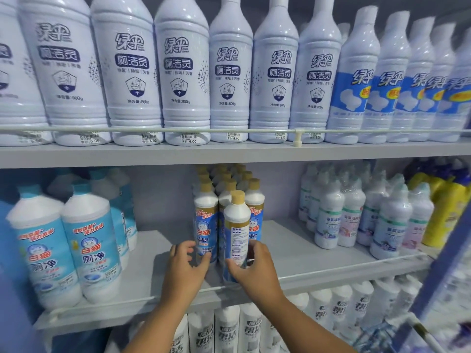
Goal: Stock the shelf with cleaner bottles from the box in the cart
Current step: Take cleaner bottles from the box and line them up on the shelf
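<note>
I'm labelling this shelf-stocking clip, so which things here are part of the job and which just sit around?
In the job:
gold-capped bottle gripped by the right hand
left hand on the gold-capped row
middle shelf

Just there:
large white bottles above
blue-label bottles
pastel bottles
yellow bottles

Middle shelf (318, 253): gold-capped bottle (236, 233) upright at front edge, back label outward, gripped by right hand (252, 266); left hand (184, 263) touches neighbouring bottle (205, 225) in gold-capped cluster behind.
</note>
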`<state>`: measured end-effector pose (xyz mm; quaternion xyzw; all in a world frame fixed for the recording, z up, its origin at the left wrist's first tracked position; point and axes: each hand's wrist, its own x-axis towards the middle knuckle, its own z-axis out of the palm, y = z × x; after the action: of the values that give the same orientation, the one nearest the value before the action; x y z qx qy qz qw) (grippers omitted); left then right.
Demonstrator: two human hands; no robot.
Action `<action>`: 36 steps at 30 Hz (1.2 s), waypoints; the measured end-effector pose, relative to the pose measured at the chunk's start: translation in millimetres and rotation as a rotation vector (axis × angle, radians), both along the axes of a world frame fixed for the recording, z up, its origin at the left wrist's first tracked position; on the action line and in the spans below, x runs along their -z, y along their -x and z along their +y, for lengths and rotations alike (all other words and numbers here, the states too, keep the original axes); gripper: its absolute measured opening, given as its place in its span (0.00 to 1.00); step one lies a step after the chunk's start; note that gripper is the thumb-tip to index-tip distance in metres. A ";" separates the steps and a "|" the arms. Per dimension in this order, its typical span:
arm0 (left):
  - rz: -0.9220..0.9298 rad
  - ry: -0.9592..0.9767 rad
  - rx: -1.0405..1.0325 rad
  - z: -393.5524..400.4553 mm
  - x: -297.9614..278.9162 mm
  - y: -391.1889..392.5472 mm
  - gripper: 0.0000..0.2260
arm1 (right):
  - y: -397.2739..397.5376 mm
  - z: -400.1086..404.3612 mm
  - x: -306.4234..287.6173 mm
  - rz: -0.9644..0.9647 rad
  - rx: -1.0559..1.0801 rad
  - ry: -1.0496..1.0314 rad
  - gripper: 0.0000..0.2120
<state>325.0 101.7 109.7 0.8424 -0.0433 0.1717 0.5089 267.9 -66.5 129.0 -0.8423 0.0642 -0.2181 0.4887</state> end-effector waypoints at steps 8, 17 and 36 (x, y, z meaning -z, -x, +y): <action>0.108 0.027 0.269 -32.6 -9.5 32.0 0.13 | 4.8 -21.9 -0.1 0.011 -0.149 -0.157 0.18; 0.147 0.068 0.218 -58.9 -7.6 37.6 0.21 | 8.2 -58.9 3.9 0.097 -0.153 0.018 0.10; 0.112 -0.086 0.031 -97.5 2.3 45.5 0.24 | 17.9 -105.7 10.8 0.209 -0.105 0.771 0.44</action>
<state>279.6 4.3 107.4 0.8710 -0.0351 0.1141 0.4765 250.0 -172.3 118.1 -0.9837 -0.0159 -0.1140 0.1381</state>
